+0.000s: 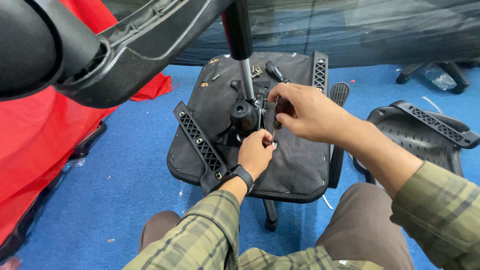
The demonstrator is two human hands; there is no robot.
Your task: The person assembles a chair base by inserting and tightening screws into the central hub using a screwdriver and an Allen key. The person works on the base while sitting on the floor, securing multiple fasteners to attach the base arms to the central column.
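Fingers of the right hand (305,112) are curled tight round the dark handle of a screwdriver (280,111), wrist bent, tip angled down toward 7 o'clock. The left hand (256,152) sits just below, fingertips pinched at the screwdriver's tip, at the seat plate (240,120) of the one upturned chair seat (300,160). One gas cylinder (245,75) sticks up at 12 o'clock. A few loose screws (256,71) lie beyond it, can't count them exactly.
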